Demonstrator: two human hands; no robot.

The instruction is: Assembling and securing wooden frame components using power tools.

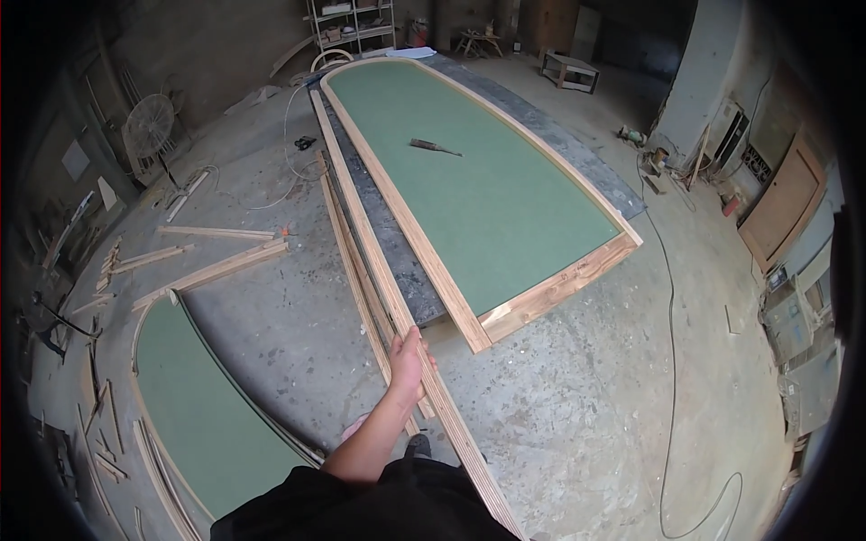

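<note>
My left hand is closed around a long wooden strip, thumb on top and fingers curled around its side. The strip runs from beside my body to the far left of the table. Close to its right lies a large green panel with an arched far end and a wooden frame, resting on a dark table. On the green face lies a slim dark hand tool with a thin tip. More wooden strips lean just left of the held one. My right hand is out of view.
A second green panel with a curved edge is at the lower left. Loose wood pieces lie on the floor to the left, near a standing fan. A cable snakes along the floor at right. Shelves stand at the back.
</note>
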